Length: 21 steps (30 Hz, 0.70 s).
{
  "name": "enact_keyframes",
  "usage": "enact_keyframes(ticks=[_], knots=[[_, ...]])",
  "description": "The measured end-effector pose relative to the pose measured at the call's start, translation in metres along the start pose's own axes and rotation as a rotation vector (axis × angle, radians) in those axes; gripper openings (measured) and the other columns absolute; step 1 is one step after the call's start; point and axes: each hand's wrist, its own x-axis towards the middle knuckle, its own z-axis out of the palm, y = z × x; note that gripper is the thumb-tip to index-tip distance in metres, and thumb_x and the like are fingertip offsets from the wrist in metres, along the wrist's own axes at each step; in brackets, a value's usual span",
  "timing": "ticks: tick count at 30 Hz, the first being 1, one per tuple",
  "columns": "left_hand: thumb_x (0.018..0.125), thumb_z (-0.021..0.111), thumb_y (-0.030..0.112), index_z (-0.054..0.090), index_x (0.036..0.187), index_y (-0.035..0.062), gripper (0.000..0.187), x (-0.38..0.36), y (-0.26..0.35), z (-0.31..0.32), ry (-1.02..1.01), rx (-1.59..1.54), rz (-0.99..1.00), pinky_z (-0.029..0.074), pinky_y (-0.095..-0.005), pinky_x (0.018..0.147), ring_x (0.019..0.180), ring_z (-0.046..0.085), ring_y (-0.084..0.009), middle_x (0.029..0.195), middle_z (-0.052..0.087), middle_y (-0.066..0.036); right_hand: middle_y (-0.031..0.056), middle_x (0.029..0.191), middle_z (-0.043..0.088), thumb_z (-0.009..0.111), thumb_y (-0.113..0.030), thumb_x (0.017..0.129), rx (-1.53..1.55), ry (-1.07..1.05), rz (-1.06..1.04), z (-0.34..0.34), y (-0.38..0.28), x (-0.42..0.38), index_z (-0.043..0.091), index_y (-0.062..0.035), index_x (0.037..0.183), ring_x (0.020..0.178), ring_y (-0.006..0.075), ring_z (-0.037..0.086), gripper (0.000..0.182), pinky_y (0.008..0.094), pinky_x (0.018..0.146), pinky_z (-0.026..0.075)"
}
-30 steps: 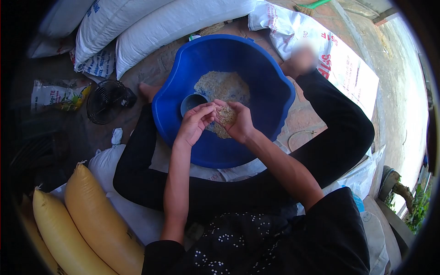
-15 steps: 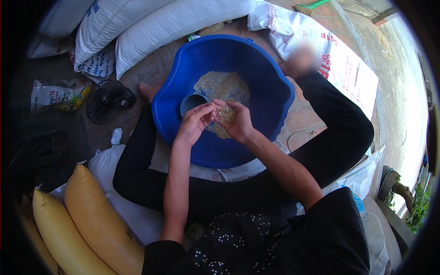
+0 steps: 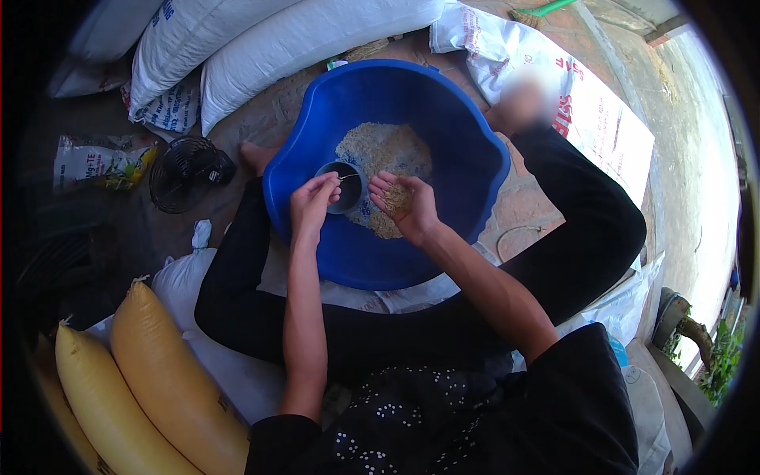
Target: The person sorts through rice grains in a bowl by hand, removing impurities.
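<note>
My left hand [image 3: 313, 203] is over the left side of a large blue plastic tub [image 3: 455, 119]. Its thumb and fingertips pinch a thin pale piece of straw [image 3: 346, 176] above a grey-blue cup [image 3: 353, 198] standing inside the tub. Palm up, my right hand [image 3: 418, 218] is cupped around a small heap of pale grain [image 3: 397, 199]. More loose grain [image 3: 372, 142] is spread over the bottom of the tub, partly hidden beneath my hands.
Full white sacks [image 3: 317, 51] lie beyond the tub at the left. A black fan [image 3: 188, 174] and a printed packet [image 3: 95, 166] are on the floor. Yellow sacks [image 3: 166, 356] stand at the lower left. My bent legs [image 3: 586, 229] surround the tub.
My left hand has moved left, away from my right palm, and now holds the straw over the cup. My right hand stays nearly in place, its fingers a little more spread.
</note>
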Motion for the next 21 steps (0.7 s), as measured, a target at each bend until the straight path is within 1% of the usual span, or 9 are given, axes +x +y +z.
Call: enact_keyframes(ticks=[1,5,8,11,12,15,16,19,21], knots=[[0.096,0.073,0.015,0.073,0.114,-0.0021,0.025,0.003,-0.005,-0.002,0.038,0.085,0.033,0.055,-0.0231,0.076,0.087,0.068,-0.0100,0.101,0.074,-0.006,0.0223,0.128,0.064,0.032,-0.019,0.104,-0.001,0.021,-0.005,0.001,0.000,0.000,0.053,0.0094,0.134,0.120,0.0296,0.065,0.046,0.0395,0.105,0.055],[0.095,0.074,0.016,0.076,0.107,-0.0009,0.021,0.007,-0.016,-0.004,0.147,0.405,0.210,0.053,-0.0237,0.068,0.080,0.068,-0.0091,0.099,0.075,-0.007,0.0228,0.129,0.063,0.031,-0.019,0.104,0.041,-0.001,0.006,0.001,-0.001,0.000,0.053,0.0092,0.134,0.121,0.0300,0.064,0.047,0.0398,0.106,0.054],[0.093,0.074,0.014,0.076,0.106,0.0012,0.018,-0.008,0.007,0.012,0.093,0.479,0.358,0.055,-0.0250,0.067,0.073,0.069,-0.0106,0.093,0.076,-0.008,0.0221,0.129,0.063,0.030,-0.020,0.104,0.058,-0.029,0.013,0.002,0.000,0.000,0.053,0.0086,0.134,0.121,0.0297,0.064,0.047,0.0402,0.107,0.054],[0.092,0.076,0.012,0.076,0.103,0.0017,0.016,-0.021,0.021,0.027,-0.096,0.442,0.575,0.054,-0.0255,0.065,0.074,0.070,-0.0112,0.091,0.075,-0.007,0.0207,0.129,0.064,0.031,-0.021,0.104,0.041,-0.048,0.012,-0.003,0.001,0.002,0.055,0.0070,0.133,0.120,0.0289,0.064,0.047,0.0404,0.107,0.053],[0.089,0.077,0.010,0.076,0.104,0.0025,0.016,-0.024,0.023,0.032,-0.161,0.451,0.608,0.054,-0.0253,0.064,0.076,0.070,-0.0123,0.091,0.073,-0.006,0.0203,0.130,0.064,0.031,-0.021,0.104,0.026,-0.047,0.007,-0.004,0.001,0.002,0.056,0.0063,0.133,0.120,0.0286,0.064,0.047,0.0402,0.107,0.053],[0.088,0.077,0.008,0.076,0.105,0.0028,0.018,-0.036,0.026,0.044,-0.264,0.472,0.641,0.054,-0.0254,0.063,0.076,0.071,-0.0141,0.092,0.073,-0.007,0.0186,0.131,0.062,0.032,-0.022,0.104,0.018,-0.065,0.011,-0.006,0.001,0.001,0.055,0.0047,0.133,0.122,0.0285,0.061,0.046,0.0407,0.107,0.050],[0.085,0.079,0.007,0.076,0.107,0.0038,0.022,-0.034,0.020,0.045,-0.263,0.503,0.655,0.056,-0.0271,0.065,0.076,0.071,-0.0158,0.092,0.073,-0.008,0.0180,0.131,0.062,0.033,-0.022,0.104,0.021,-0.077,0.016,-0.006,0.001,0.001,0.055,0.0043,0.134,0.124,0.0285,0.060,0.045,0.0411,0.108,0.048],[0.085,0.081,0.008,0.077,0.107,0.0041,0.023,-0.033,0.014,0.049,-0.244,0.503,0.642,0.058,-0.0292,0.067,0.077,0.072,-0.0174,0.093,0.073,-0.009,0.0176,0.131,0.062,0.034,-0.023,0.103,-0.024,-0.060,0.000,-0.009,0.003,0.005,0.056,0.0043,0.132,0.124,0.0277,0.060,0.046,0.0416,0.111,0.046],[0.084,0.081,0.008,0.078,0.105,0.0032,0.022,-0.033,0.012,0.048,-0.245,0.537,0.642,0.059,-0.0303,0.068,0.078,0.073,-0.0191,0.093,0.074,-0.010,0.0180,0.132,0.063,0.034,-0.022,0.103,-0.005,-0.036,0.006,-0.010,0.004,0.005,0.058,0.0048,0.131,0.125,0.0268,0.060,0.046,0.0392,0.110,0.047]])
